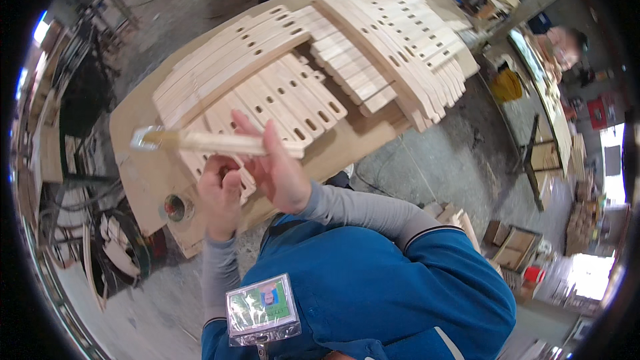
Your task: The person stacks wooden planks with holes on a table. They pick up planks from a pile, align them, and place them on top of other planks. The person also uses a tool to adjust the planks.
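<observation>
Head view, and here's the grip: the right hand (287, 177) has a pale wooden strip (223, 143) caught between thumb and fingers, the strip lying almost level across the hand. Just below and to the left of that hold comes the left hand (222, 193), fingers curled, thumb up, right under the strip; whether it is closed on anything, I cannot tell. So the strip sits up above both hands, its short end poking out to the right of the grip, its long end reaching left, and out there it turns brown and meets a shiny, whitish shape (144, 139), too blurred to name.

Directly beyond the grip, a row of slotted wooden slats (273, 97) lies side by side, and behind those a stack of long curved pieces (227, 70). Farther off, up and to the right, one long thick bar (363, 43) crosses over more slats (417, 23). All of it rests on a brown-topped table (137, 177). Left of the hands, near the table's close edge, there's a small round container (177, 208). Below the grip, a blue shirt (400, 280) and a badge (265, 310); well away to the right, another person (560, 50) by a workbench (550, 103).
</observation>
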A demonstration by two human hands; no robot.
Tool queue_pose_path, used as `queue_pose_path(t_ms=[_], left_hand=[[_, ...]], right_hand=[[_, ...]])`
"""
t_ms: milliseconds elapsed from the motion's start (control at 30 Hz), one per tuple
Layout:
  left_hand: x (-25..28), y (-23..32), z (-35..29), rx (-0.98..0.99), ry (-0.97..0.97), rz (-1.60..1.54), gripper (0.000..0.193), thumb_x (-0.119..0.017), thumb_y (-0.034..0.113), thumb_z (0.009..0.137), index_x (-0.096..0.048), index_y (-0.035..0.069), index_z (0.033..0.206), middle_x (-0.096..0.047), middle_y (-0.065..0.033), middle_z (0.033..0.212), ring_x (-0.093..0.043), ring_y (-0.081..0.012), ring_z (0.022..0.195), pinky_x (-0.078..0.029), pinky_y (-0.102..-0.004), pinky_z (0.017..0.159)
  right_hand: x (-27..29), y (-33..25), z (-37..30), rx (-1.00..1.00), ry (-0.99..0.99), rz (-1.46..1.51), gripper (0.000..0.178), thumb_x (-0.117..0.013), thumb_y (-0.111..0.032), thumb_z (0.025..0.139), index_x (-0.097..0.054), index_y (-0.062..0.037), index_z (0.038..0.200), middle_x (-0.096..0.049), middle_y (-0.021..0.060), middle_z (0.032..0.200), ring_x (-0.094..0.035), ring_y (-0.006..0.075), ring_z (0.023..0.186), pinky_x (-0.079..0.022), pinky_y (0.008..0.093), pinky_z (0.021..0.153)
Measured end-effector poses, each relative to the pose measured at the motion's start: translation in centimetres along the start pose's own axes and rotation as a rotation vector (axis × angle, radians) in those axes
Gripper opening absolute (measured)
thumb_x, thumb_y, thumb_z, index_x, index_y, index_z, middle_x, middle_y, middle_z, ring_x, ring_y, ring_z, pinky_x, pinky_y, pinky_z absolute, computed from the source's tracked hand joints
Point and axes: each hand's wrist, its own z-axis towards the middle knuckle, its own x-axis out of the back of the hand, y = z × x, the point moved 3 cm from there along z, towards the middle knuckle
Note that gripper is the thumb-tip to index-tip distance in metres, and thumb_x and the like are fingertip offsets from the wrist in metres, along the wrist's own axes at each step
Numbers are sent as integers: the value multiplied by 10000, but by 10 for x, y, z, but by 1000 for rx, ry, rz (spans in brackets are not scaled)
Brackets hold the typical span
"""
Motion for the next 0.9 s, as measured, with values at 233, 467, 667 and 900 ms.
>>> queue_pose_path(t_ms=[233, 467, 667, 900], left_hand=[[-62, 45, 36, 177, -194, -171, 336, -456, 276, 908, -563, 16, 723, -478, 23, 553, -391, -21, 481, -282, -204, 420], [-140, 54, 34, 380, -849, -211, 318, -420, 250, 926, -558, -33, 969, -512, -12, 652, -453, -56, 466, -371, -196, 437], [-156, 51, 61, 172, -579, 167, 380, -368, 218, 943, -424, -55, 1202, -520, -56, 760, -513, -128, 611, -436, -236, 589], [-203, 53, 66, -228, -353, 390, 409, -567, 87, 830, -471, -15, 1214, -489, -90, 722, -469, -151, 630, -401, -241, 614]], right_hand=[[37, -61, -30, 422, -296, -733, 699, -518, 85, 767, -207, -50, 1378, -440, 166, 1271, -465, 263, 1144, -369, 323, 946], [102, -147, -37, 786, 21, -1434, 359, -551, 67, 752, -528, 10, 1106, -569, 162, 1024, -593, 246, 870, -496, 292, 732], [172, -257, -76, 877, 556, -1257, 205, -501, 34, 830, -565, 13, 1024, -554, 98, 892, -550, 132, 672, -497, 242, 656], [152, -295, -102, 995, 193, -746, 139, -488, 132, 795, -502, 39, 897, -540, 203, 980, -619, 248, 814, -542, 319, 682]])
